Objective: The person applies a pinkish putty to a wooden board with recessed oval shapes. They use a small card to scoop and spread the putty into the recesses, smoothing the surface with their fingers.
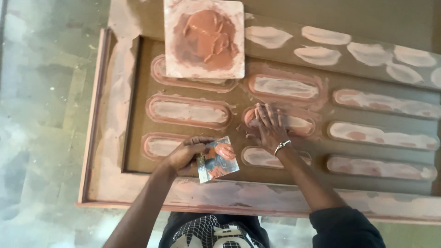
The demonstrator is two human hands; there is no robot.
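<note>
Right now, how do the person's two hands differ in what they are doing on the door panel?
The left hand is curled around a putty knife loaded with pinkish filler, while the right hand holds nothing. The left hand hangs over the panel beside an oval groove; the right hand lies flat, fingers spread, pressing on the smeared oval. Only the right wrist wears a bracelet. Both are bare and over the same brown door panel.

Black patterned shirt [213,232], dark right sleeve [344,227], silver bracelet [282,146].
</note>
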